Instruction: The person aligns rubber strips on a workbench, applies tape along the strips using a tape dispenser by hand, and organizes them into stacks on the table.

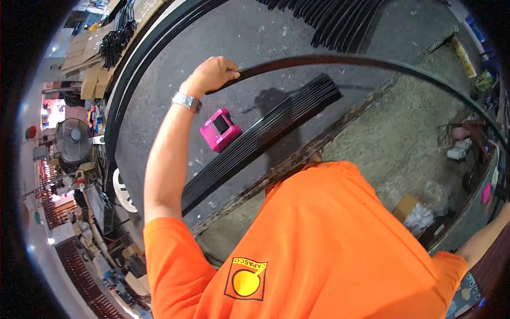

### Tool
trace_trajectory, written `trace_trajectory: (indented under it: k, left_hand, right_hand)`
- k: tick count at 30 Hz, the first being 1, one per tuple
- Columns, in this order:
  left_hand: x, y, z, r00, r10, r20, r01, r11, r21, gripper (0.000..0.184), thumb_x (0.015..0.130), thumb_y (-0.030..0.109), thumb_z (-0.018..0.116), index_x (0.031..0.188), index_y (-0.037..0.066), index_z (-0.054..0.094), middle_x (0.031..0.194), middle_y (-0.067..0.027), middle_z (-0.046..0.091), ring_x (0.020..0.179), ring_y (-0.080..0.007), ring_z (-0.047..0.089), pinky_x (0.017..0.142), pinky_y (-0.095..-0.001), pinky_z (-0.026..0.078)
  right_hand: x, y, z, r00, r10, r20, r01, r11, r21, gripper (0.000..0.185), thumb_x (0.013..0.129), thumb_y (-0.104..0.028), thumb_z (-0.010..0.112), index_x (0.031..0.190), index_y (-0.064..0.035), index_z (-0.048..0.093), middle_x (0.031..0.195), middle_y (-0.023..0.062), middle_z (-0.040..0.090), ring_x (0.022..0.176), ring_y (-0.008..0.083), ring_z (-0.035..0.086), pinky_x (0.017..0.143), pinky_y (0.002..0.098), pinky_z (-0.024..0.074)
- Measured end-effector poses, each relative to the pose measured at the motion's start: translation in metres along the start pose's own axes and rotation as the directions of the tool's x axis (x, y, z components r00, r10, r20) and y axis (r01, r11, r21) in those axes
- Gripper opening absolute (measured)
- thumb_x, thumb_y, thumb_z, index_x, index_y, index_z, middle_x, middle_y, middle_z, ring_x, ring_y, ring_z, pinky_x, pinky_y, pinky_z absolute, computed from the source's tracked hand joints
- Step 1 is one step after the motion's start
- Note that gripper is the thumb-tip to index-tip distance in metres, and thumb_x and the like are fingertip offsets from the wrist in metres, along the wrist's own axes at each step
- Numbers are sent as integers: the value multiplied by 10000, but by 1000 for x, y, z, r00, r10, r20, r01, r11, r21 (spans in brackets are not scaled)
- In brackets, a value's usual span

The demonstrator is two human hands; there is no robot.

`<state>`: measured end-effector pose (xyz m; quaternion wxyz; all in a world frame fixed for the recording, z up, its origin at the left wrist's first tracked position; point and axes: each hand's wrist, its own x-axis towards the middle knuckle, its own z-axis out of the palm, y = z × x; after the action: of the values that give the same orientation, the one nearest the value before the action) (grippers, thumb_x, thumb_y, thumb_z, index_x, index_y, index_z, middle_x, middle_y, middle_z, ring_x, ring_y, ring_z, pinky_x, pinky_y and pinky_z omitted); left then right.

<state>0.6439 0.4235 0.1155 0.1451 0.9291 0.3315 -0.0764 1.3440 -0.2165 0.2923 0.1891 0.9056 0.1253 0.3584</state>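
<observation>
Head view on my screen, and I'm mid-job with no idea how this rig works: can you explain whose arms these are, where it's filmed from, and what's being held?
There is no machine arm here, just a person in an orange shirt. The single picture comes from a camera worn on their head, looking forward and down, with bulging edges. The left hand, with a wristwatch at its wrist, has its grip closed on a long black strip that arcs away to the right. The right arm runs off the right edge, so the right hand is out of view. On the dark work surface lie a bundle of black strips and, beside it, a pink object.
</observation>
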Motion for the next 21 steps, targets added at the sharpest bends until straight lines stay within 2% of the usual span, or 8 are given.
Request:
trace_trajectory:
  k: [1, 4, 5, 8, 9, 12, 13, 21]
  left_hand:
    - [4, 5, -19, 988, -32, 150, 35, 999, -18, 254, 905, 269, 712, 1080, 93, 765, 972, -165, 746, 874, -335, 723, 787, -400, 560]
    - [8, -1, -44, 966, 53, 253, -54, 999, -5, 252, 912, 241, 709, 1097, 77, 754, 933, -130, 765, 835, -250, 715, 749, -396, 532]
    - [10, -5, -47, 961, 70, 268, -60, 997, -46, 246, 907, 222, 719, 1103, 75, 752, 892, -82, 762, 784, -195, 680, 709, -387, 521]
    - [19, 3, -63, 876, -103, 472, 111, 994, 11, 247, 911, 220, 722, 1111, 77, 750, 846, -36, 737, 747, -152, 634, 684, -356, 522]
    - [19, 7, -70, 857, -112, 503, 132, 991, -5, 259, 921, 237, 719, 1126, 82, 744, 830, -6, 712, 726, -131, 603, 661, -334, 528]
    - [23, 2, -69, 846, -125, 518, 153, 988, -11, 201, 922, 234, 717, 1077, 111, 749, 678, 48, 582, 594, -103, 479, 517, -292, 409]
    - [21, 2, -70, 849, -128, 512, 155, 988, -11, 189, 922, 233, 715, 1062, 109, 747, 669, 51, 569, 583, -100, 470, 508, -290, 398]
    - [22, -2, -71, 834, -128, 537, 152, 988, 0, 138, 924, 207, 683, 901, 77, 720, 618, 65, 487, 526, -91, 392, 468, -282, 336]
  right_hand:
    - [2, 6, 2, 999, -31, -35, 32, 999, 40, 240, 856, -297, 682, 1044, -179, 775, 1026, 80, 756, 897, 317, 723, 753, 448, 561]
    - [3, 15, -4, 987, -85, -135, 110, 975, 192, 190, 851, -264, 694, 1004, -197, 785, 1008, 69, 757, 892, 293, 721, 734, 448, 552]
    - [1, 10, -11, 995, -6, -98, 25, 982, 185, 172, 842, -235, 706, 986, -200, 793, 989, 68, 761, 881, 294, 722, 721, 443, 547]
    - [4, 13, -20, 999, 35, -19, -29, 970, 240, 197, 840, -239, 708, 1012, -198, 796, 983, 71, 765, 868, 304, 724, 717, 441, 545]
    - [4, 20, -17, 999, -11, -51, 23, 968, 249, 223, 828, -230, 719, 1034, -194, 797, 980, 81, 767, 853, 313, 726, 721, 436, 547]
    - [7, 26, -13, 991, -39, -125, 75, 953, 295, 229, 823, -230, 733, 1038, -184, 796, 986, 100, 763, 856, 326, 725, 736, 440, 548]
    - [5, 17, -20, 995, 92, -43, -82, 979, 188, 234, 829, -229, 737, 1045, -159, 792, 986, 119, 759, 869, 334, 723, 749, 441, 548]
    - [0, 18, -15, 997, 17, -71, 1, 970, 241, 221, 861, -266, 703, 996, -108, 777, 979, 131, 750, 871, 331, 718, 752, 443, 548]
